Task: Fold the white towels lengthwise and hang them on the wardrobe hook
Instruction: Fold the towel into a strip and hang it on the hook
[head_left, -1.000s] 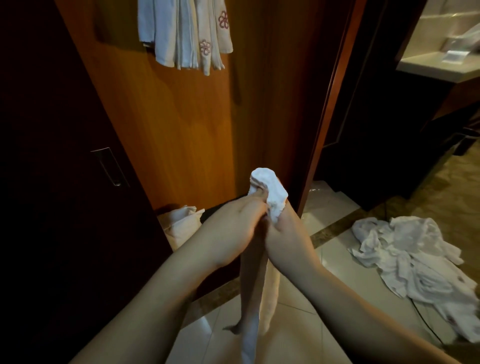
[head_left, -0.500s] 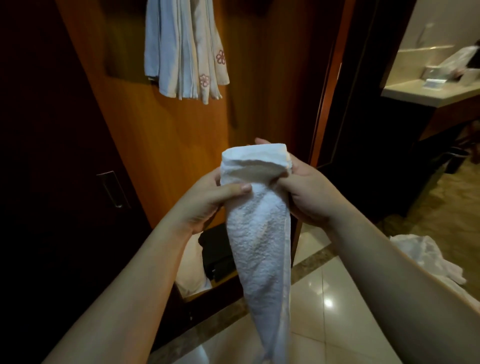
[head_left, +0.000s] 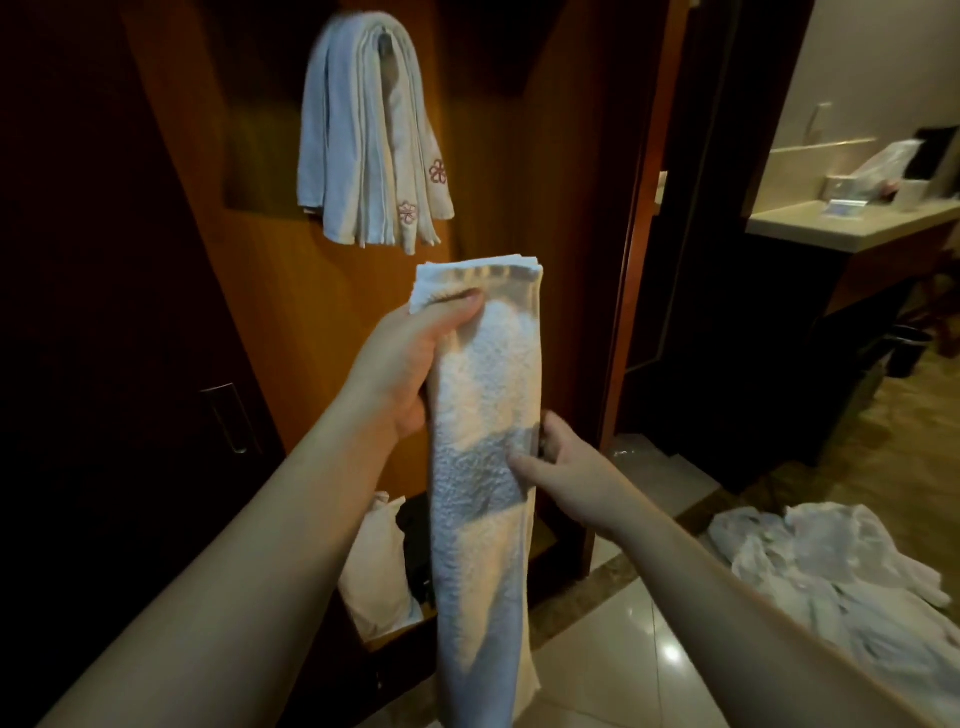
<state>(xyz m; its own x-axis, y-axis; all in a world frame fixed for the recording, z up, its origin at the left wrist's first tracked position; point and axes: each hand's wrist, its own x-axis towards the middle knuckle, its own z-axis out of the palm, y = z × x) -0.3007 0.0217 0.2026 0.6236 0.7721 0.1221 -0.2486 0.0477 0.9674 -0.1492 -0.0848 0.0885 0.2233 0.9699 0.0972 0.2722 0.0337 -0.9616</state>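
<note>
The folded white towel (head_left: 485, 441) was lifted higher than before, its top pinched by the left hand (head_left: 410, 358); the right hand (head_left: 566, 473) had slid down, gripping its edge.

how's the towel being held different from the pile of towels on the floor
The held towel is folded into a long narrow strip and hangs upright; the floor pile is crumpled and lies spread on the tiles. The left hand grips the strip's top and the right hand pinches its edge; nothing touches the pile. Both are white.
</note>
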